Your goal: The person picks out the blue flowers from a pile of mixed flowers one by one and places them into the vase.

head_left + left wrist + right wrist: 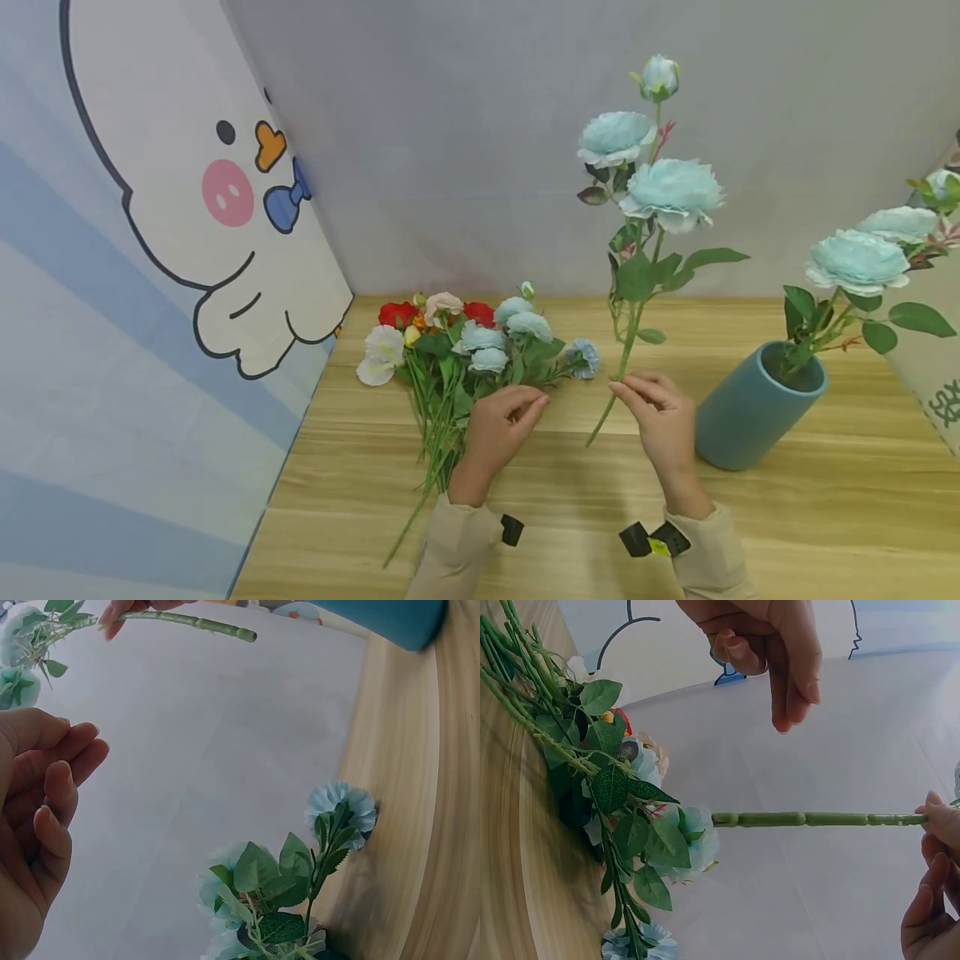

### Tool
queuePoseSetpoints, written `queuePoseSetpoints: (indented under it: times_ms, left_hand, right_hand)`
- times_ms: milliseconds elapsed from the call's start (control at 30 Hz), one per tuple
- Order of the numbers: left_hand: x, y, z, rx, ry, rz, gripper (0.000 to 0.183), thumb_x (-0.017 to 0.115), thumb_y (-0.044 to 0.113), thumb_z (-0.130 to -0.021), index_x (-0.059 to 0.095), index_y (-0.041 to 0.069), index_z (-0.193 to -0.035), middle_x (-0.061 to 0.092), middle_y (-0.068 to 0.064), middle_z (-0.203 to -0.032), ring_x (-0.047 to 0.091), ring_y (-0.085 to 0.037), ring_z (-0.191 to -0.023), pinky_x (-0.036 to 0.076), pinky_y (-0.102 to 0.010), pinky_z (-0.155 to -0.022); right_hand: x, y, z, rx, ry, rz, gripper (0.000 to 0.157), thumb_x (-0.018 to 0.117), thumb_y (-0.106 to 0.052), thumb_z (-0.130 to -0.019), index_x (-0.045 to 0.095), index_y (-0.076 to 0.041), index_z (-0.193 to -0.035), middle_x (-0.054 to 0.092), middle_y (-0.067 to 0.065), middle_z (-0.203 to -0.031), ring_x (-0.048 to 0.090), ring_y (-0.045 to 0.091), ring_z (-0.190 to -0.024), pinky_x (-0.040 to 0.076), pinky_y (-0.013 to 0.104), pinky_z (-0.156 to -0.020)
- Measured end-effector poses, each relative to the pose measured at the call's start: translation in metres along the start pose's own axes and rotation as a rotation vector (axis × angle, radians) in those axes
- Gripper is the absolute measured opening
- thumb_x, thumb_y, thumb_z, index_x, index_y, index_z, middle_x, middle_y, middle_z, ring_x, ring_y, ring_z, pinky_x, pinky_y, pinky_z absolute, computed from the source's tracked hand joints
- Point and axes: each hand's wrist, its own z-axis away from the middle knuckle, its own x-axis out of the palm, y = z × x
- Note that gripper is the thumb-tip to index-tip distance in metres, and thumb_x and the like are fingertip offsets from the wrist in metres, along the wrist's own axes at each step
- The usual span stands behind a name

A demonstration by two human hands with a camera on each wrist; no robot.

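**Right hand (663,421) pinches blue-flowered stem (637,279)**

Its blooms (672,193) rise well above the grip; its bare end (600,423) pokes out below, left of the blue vase (750,417). The left hand (498,427), loosely curled and empty, is near the flower pile (450,367) on the bench (562,533).

I'd call this a small screened-off table booth, though I can't tell what building it stands in. A plain grey backdrop (450,167) rises beyond where the right hand (663,421) grips a flower stem (624,357). Well left of that grip, a pale blue panel (112,400) carries a big white cartoon figure (150,100); to its right stands a cream panel (926,358) with dark marks. Beneath it spreads a wood-grain tabletop (825,517).
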Motion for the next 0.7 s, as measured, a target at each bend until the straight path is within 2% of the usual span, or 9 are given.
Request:
queuePoseSetpoints:
  times_ms: [200,400,567,700]
  left_hand:
    - [0.0005,-0.0018,0.0015,0.001,0.009,0.025,0.014,0.063,0.016,-0.088,0.073,0.006,-0.087,0.071,-0.005,-0.084,0.048,-0.003,-0.051,0.038,-0.011,-0.050]
    - [-0.0006,-0.0015,0.0018,-0.020,-0.001,0.072,0.015,0.062,0.016,-0.088,0.073,0.005,-0.087,0.071,-0.006,-0.084,0.049,-0.004,-0.051,0.039,-0.012,-0.050]
    - [-0.0012,0.0009,0.0014,-0.040,-0.036,0.071,0.017,0.061,0.018,-0.089,0.073,0.007,-0.089,0.071,-0.005,-0.087,0.048,-0.002,-0.053,0.039,-0.013,-0.051]
    - [-0.0007,0.0032,-0.0008,-0.029,-0.066,0.066,0.017,0.060,0.019,-0.090,0.073,0.009,-0.091,0.071,-0.004,-0.089,0.047,-0.001,-0.055,0.040,-0.014,-0.052]
  right_hand:
    - [-0.0018,0.0028,-0.0007,-0.056,0.014,-0.005,0.014,0.069,0.004,-0.078,0.068,0.014,-0.087,0.061,-0.016,-0.081,0.056,0.002,-0.073,0.046,0.013,-0.066]
    - [-0.0032,0.0036,-0.0024,-0.059,0.033,-0.006,0.014,0.069,0.004,-0.077,0.069,0.014,-0.087,0.061,-0.016,-0.081,0.055,0.002,-0.073,0.046,0.013,-0.065]
    - [-0.0035,0.0036,-0.0021,-0.097,0.056,-0.016,0.013,0.068,0.008,-0.076,0.068,0.016,-0.086,0.060,-0.017,-0.081,0.056,0.001,-0.074,0.045,0.012,-0.065]
    - [-0.0039,0.0033,-0.0017,-0.142,0.064,-0.034,0.012,0.067,0.011,-0.076,0.067,0.018,-0.086,0.061,-0.017,-0.081,0.057,0.000,-0.074,0.046,0.011,-0.065]
